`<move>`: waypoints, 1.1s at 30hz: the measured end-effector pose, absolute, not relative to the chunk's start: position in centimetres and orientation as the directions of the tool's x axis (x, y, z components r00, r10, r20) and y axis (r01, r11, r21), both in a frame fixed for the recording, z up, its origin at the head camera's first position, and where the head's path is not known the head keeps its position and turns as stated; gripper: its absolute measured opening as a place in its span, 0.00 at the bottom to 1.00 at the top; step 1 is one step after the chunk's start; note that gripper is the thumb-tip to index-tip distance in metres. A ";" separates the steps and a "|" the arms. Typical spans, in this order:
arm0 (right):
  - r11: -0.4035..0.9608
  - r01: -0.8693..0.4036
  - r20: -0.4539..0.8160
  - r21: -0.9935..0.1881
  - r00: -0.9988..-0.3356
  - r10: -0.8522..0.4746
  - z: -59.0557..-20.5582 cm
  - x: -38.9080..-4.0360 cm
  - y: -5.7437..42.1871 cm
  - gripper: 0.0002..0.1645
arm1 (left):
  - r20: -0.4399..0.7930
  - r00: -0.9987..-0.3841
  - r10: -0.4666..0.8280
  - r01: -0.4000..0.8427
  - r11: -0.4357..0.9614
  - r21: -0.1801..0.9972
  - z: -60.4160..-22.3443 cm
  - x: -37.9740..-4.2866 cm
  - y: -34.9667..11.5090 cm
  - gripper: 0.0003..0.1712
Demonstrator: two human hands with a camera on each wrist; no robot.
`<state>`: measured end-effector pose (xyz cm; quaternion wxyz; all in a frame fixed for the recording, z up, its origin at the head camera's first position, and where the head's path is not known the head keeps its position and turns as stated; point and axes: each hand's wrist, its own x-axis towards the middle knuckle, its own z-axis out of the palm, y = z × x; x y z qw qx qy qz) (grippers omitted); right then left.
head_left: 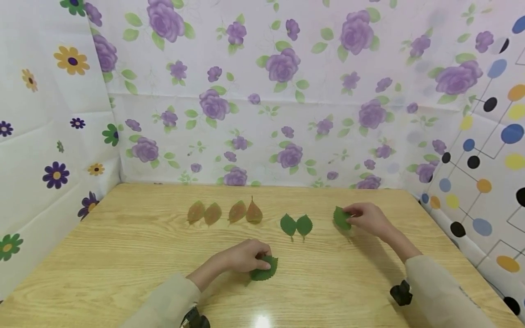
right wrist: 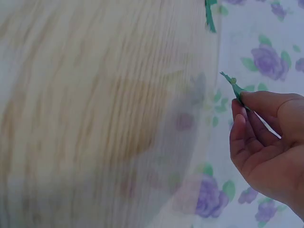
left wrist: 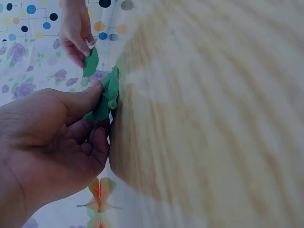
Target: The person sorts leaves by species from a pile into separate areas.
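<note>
My left hand [head_left: 247, 257] pinches a green leaf [head_left: 264, 272] between thumb and fingers, low over the front middle of the table. In the left wrist view that green leaf [left wrist: 105, 100] has a toothed edge, and its lower part is hidden by the fingers. Farther right, my right hand [head_left: 368, 219] pinches another green leaf [head_left: 341, 218] by its right side. The right wrist view shows this leaf [right wrist: 233, 85] nearly edge-on between thumb and fingertips. Between the hands lie two green leaves side by side, a left one [head_left: 288, 224] and a right one [head_left: 304, 225], stems toward me.
Several reddish-brown leaves lie in pairs at the back left of the wooden table [head_left: 135, 246], among them a pear-shaped leaf [head_left: 254, 212] with its stem pointing away. A flowered cloth [head_left: 254, 136] hangs behind the table's far edge, with patterned cloths at both sides.
</note>
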<state>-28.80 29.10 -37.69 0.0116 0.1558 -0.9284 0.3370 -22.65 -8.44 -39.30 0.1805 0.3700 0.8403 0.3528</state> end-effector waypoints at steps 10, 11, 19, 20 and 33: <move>0.761 -0.201 0.030 -0.617 -0.972 -0.232 -38.3 -28.5 31.6 0.24 | -0.065 -0.683 0.728 0.414 0.459 0.786 -39.7 -23.1 -8.9 0.08; 0.761 -0.196 0.022 -0.618 -0.972 -0.232 -38.4 -28.6 31.7 0.24 | -0.065 -0.683 0.727 0.410 0.456 0.790 -39.7 -23.2 -9.0 0.08; 0.764 -0.201 -0.004 -0.613 -0.966 -0.257 -39.0 -29.1 32.3 0.24 | -0.075 -0.700 0.710 0.353 0.435 0.828 -40.0 -23.5 -9.3 0.09; 0.763 -0.202 -0.003 -0.614 -0.966 -0.258 -39.1 -29.2 32.4 0.24 | -0.082 -0.705 0.704 0.338 0.435 0.834 -40.0 -23.5 -9.3 0.09; 0.778 -0.214 -0.010 -0.591 -0.962 -0.272 -39.8 -29.6 32.8 0.25 | -0.057 -0.801 0.596 0.216 0.376 0.901 -40.0 -24.4 -8.3 0.12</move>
